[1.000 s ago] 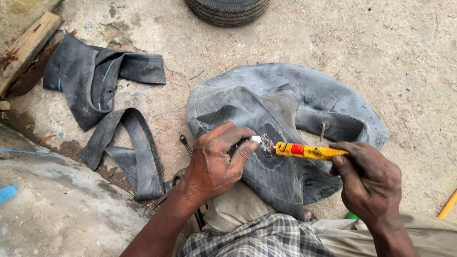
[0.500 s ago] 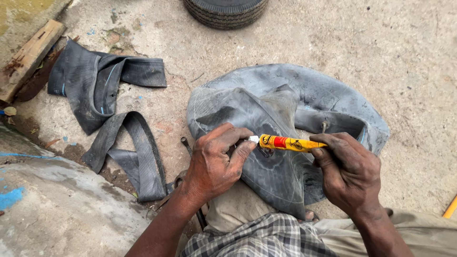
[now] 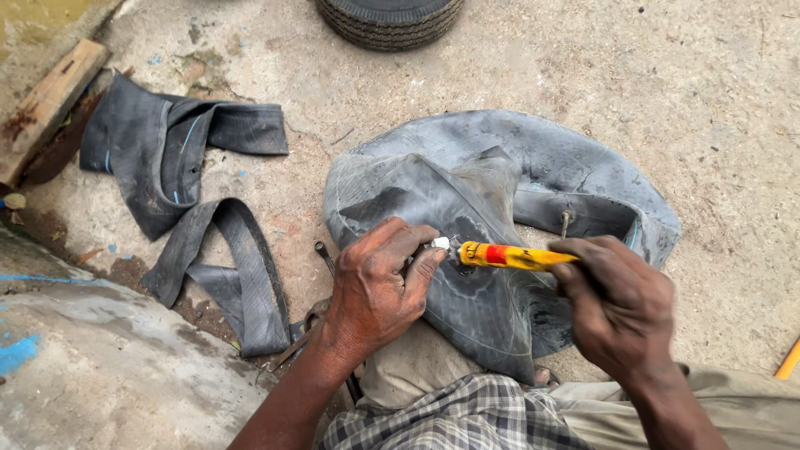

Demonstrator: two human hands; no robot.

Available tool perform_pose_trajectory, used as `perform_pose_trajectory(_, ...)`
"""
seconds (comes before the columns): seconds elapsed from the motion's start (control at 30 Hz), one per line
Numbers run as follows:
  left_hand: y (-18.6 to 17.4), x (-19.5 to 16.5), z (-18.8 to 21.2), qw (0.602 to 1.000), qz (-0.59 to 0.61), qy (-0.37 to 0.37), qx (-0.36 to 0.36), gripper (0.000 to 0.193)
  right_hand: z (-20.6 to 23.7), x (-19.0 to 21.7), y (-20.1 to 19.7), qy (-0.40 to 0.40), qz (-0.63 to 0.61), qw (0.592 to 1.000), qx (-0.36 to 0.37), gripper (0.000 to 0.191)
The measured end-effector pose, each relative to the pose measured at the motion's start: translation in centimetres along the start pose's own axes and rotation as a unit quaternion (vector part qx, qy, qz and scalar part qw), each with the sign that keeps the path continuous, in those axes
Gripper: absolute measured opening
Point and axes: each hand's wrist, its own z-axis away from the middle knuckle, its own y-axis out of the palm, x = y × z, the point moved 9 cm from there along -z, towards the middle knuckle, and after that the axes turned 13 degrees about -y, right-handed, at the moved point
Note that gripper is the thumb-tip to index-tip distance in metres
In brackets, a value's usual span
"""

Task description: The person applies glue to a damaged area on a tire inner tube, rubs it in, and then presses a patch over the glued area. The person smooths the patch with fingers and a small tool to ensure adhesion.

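Pinching a yellow tube [image 3: 510, 256], both hands meet over the inner tube [image 3: 533, 167].

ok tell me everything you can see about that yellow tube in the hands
The yellow tube is small and slim, like a soft squeeze tube, with a red band near its front and a whitish tip. It lies almost level, tip pointing left, over the grey rubber inner tube draped on the person's knee. The right hand grips its rear end; the left hand pinches at the tip. Whether a cap is on cannot be told.
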Motion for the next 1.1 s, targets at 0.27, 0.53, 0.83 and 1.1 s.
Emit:
perform_pose_trajectory(0.27, 0.6, 0.4, 0.0, 1.0, -0.005, -0.002, 0.0, 0.019, 1.0, -1.4, 0.1, 0.015, -0.008, 1.0, -0.001, 0.018)
perform_pose_trajectory(0.53, 0.9, 0.4, 0.1, 0.999, -0.02, 0.023, -0.012, 0.019, 3.0, -3.2, -0.8, 0.059, -0.013, 0.998, 0.004, 0.018)
perform_pose_trajectory(0.83, 1.2, 0.6, 0.2, 1.0, -0.028, 0.012, -0.007, 0.018, 1.6, -4.0, -0.9, 0.033, -0.033, 0.999, -0.025, 0.016)
perform_pose_trajectory(1.1, 1.3, 0.6, 0.1, 1.0, -0.025, 0.007, -0.011, 0.018, -1.3, -2.2, 0.2, -0.042, -0.011, 0.999, -0.005, 0.016)
